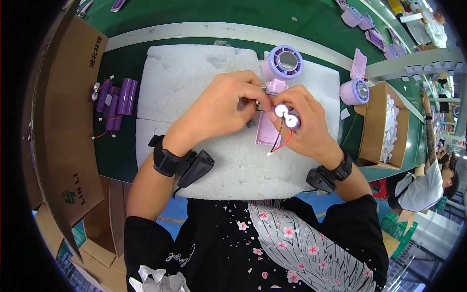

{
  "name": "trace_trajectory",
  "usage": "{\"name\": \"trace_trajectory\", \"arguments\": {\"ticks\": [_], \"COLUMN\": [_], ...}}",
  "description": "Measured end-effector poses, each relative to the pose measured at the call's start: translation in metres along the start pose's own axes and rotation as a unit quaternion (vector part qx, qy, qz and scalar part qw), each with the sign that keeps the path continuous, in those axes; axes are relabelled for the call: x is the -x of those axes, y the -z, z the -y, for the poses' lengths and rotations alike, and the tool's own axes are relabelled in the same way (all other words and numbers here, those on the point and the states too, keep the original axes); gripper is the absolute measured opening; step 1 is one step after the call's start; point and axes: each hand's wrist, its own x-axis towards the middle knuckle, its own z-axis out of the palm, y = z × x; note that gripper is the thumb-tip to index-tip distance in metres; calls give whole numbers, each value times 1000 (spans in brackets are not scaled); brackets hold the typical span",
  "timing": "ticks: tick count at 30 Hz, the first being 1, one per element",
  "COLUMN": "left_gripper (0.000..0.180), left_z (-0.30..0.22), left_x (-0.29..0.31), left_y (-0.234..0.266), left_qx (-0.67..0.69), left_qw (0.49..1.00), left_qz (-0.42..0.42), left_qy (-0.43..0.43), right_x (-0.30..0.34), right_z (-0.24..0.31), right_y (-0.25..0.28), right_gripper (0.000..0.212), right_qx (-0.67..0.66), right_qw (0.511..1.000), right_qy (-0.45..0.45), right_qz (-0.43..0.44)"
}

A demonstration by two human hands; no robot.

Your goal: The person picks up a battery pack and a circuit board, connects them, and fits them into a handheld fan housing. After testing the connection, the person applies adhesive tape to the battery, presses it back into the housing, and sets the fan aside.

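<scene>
A lilac handheld fan (pixel 286 74) lies on white foam with its round head away from me and its pink handle shell (pixel 267 132) open toward me. My right hand (pixel 314 127) is closed round a purple two-cell battery pack (pixel 292 121), its white ends facing up, over the handle's right side. Red and black wires (pixel 287 140) hang from the pack to a small white plug (pixel 270 154). My left hand (pixel 221 106) pinches at the handle's upper left, next to a small board; whatever sits between its fingertips is hidden. Black bands circle both wrists.
The foam sheet (pixel 214 168) covers the bench before me. Several purple battery packs (pixel 127 96) lie to its left, beside a tall cardboard box (pixel 73 121). Another fan (pixel 354 91) and an open carton of white pieces (pixel 384 129) stand right. Co-workers (pixel 423 187) are farther right.
</scene>
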Motion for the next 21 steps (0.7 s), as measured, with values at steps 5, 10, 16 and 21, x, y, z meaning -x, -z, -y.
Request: {"name": "trace_trajectory", "arguments": {"ticks": [5, 10, 16, 21], "left_gripper": [22, 19, 16, 16], "left_z": [-4, 0, 5, 3], "left_x": [-3, -3, -2, -2], "left_y": [-3, -2, -2, 0], "left_qx": [55, 125, 152, 178], "left_qw": [998, 990, 988, 979], "left_qz": [7, 4, 4, 26], "left_qy": [-1, 58, 37, 92], "right_x": [1, 6, 3, 1], "right_z": [-6, -13, -16, -13], "right_y": [-4, -8, -5, 1], "right_gripper": [27, 28, 29, 27], "right_qx": [-25, -137, -154, -103], "right_qw": [999, 987, 974, 992], "right_qy": [19, -49, -80, -19], "right_qz": [-19, -66, -144, -67]}}
